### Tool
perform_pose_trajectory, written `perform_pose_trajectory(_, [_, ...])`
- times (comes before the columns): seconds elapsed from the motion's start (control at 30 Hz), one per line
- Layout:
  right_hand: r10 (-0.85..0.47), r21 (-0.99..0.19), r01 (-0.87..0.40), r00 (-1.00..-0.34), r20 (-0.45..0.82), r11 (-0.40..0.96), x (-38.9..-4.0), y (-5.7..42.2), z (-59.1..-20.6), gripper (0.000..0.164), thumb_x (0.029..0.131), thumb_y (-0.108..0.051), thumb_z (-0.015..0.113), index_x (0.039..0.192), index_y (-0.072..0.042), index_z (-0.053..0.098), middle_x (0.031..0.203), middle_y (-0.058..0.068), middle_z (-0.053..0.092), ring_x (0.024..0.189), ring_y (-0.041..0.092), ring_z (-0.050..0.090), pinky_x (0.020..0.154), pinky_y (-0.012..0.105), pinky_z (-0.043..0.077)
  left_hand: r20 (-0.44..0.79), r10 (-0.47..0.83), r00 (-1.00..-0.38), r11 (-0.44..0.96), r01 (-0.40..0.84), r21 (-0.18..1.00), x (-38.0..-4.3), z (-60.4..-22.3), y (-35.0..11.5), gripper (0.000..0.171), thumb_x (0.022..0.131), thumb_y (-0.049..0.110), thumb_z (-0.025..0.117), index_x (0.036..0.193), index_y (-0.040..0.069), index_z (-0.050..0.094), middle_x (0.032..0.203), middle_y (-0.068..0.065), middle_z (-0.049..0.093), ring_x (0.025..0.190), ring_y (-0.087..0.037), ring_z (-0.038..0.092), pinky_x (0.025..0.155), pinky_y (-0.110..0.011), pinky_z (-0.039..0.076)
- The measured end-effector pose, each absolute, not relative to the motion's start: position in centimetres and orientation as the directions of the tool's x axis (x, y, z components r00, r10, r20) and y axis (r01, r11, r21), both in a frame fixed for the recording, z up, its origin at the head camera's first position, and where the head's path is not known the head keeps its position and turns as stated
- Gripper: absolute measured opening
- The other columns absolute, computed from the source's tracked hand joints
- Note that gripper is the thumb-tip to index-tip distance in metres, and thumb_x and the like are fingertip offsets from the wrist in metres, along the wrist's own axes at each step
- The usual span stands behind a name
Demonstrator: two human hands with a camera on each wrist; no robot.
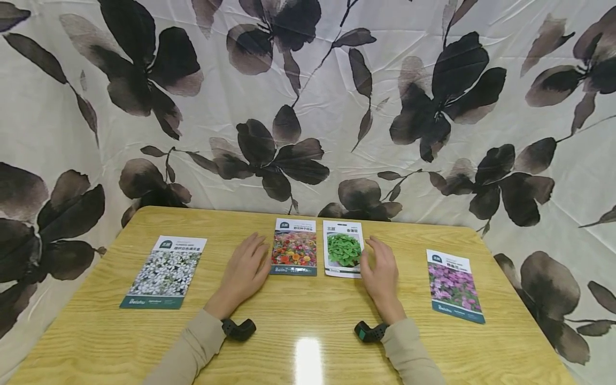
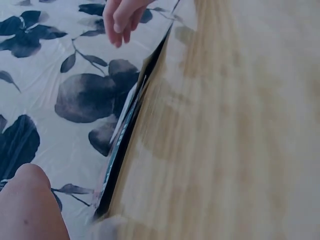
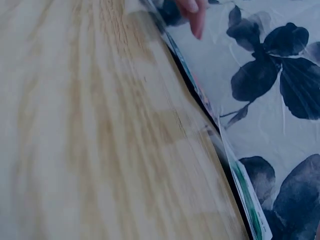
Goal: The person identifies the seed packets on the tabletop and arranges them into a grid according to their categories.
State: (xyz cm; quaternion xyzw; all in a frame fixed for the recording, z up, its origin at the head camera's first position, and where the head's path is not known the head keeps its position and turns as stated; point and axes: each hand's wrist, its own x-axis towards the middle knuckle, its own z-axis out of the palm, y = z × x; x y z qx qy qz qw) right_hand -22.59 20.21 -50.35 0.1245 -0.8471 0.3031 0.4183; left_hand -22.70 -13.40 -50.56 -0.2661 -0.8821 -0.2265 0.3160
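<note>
Four seed packets lie flat on the table. My left hand (image 1: 245, 267) rests at the left edge of a packet with mixed colourful flowers (image 1: 294, 248), fingers loosely extended. Beside that packet is one showing green leaves (image 1: 344, 249); my right hand (image 1: 381, 272) lies along its right edge, the thumb overlapping the edge. Seen nearly edge-on in the left wrist view is the colourful packet (image 2: 120, 147), with the other hand beyond it. The green-leaf packet (image 3: 248, 200) appears side-on at the lower right of the right wrist view.
A packet of white flowers (image 1: 164, 272) lies at the left of the wooden table (image 1: 303, 310), and one of purple flowers (image 1: 454, 286) at the right. Behind the table's far edge hangs a white cloth with dark flowers (image 1: 337, 107). Each wrist wears a black band with a camera (image 1: 239, 330).
</note>
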Motion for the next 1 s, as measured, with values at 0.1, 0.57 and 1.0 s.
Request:
perform_pose_trajectory(0.1, [0.052, -0.397, -0.466, -0.595, 0.802, 0.790, -22.3, 21.0, -50.4, 0.025, 0.086, -0.002, 0.064, 0.109, 0.004, 0.070, 0.117, 0.020, 0.068, 0.107, 0.039, 0.062, 0.089, 0.051, 0.049, 0.704, 0.338, -0.625, 0.756, 0.625, 0.192, -22.2, -50.7, -14.3, 0.029, 0.091, 0.014, 0.060, 0.111, -0.005, 0.068, 0.124, -0.025, 0.062, 0.124, -0.046, 0.052, 0.104, -0.058, 0.040])
perform_pose_trajectory(0.57, [0.065, -0.374, -0.439, -0.575, 0.816, 0.817, -20.1, 25.0, -50.6, 0.026, 0.085, -0.002, 0.065, 0.110, 0.003, 0.070, 0.118, 0.020, 0.067, 0.106, 0.041, 0.061, 0.088, 0.054, 0.048, 0.765, 0.303, -0.568, 0.791, 0.598, 0.131, -18.4, -50.4, -19.8, 0.038, 0.096, 0.025, 0.045, 0.104, -0.004, 0.069, 0.119, -0.024, 0.064, 0.114, -0.045, 0.057, 0.092, -0.061, 0.046])
perform_pose_trajectory(1.0, [0.080, -0.376, -0.398, -0.590, 0.803, 0.837, -17.0, 29.3, -50.6, 0.028, 0.083, 0.001, 0.064, 0.110, 0.005, 0.069, 0.118, 0.022, 0.067, 0.107, 0.042, 0.060, 0.090, 0.054, 0.045, 0.774, 0.224, -0.592, 0.841, 0.519, 0.153, -17.0, -50.4, -25.1, 0.043, 0.098, 0.029, 0.043, 0.102, -0.006, 0.069, 0.115, -0.025, 0.065, 0.110, -0.046, 0.058, 0.088, -0.063, 0.045])
